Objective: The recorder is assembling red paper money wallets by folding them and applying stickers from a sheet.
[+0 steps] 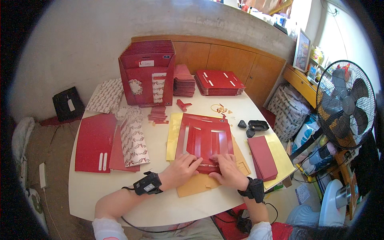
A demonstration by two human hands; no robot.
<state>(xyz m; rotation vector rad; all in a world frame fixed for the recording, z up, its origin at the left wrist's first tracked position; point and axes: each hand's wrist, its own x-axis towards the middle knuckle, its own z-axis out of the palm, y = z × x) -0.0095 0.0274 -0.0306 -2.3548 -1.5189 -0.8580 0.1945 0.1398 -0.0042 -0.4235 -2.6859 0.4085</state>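
Note:
A dark red printed card wallet pack (205, 140) with long cut-out slots lies flat in front of me, on brown and yellow sheets. My left hand (180, 172) is closed on its near left corner, fingers bent over the top. At the near right corner my right hand (229, 171) grips the same card, its thumb by the front edge. Both wrists carry black strapped devices. Left of the pack are a patterned white paper strip (134, 140) and a flat red card (95, 142). A stack of narrow red cards (263, 158) sits to the right.
Behind stand a tall red display box (146, 74), a pile of small red cards (184, 82) and a stack of red packs (220, 83). Small black parts (258, 125) rest at the table's right. Beyond it is a black fan (347, 102). Cables run near my forearms.

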